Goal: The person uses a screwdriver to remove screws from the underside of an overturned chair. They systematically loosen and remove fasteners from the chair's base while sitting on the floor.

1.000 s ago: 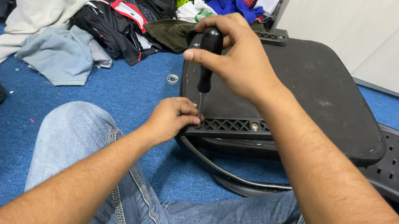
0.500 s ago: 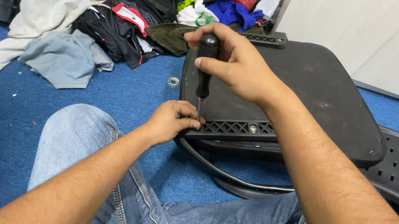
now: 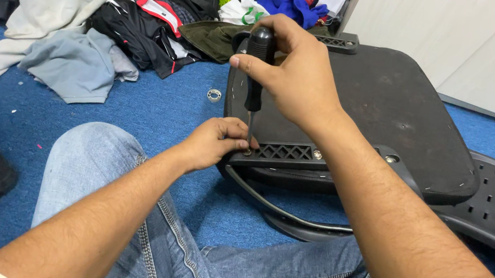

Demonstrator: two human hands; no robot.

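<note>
At the near left corner of the black seat (image 3: 383,107), my left hand (image 3: 211,143) pinches the bracket (image 3: 288,153) beside the screw. My right hand (image 3: 293,74) grips the screwdriver (image 3: 258,69) upright, its tip in that screw. I judge this screw not finished; one more shows along the bracket.

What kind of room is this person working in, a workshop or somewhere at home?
Probably a lived-in room or an office corner, not a workshop. The person sits on blue carpet, a heap of clothes lies behind, and the right hand drives a screwdriver into an upturned chair seat.
</note>
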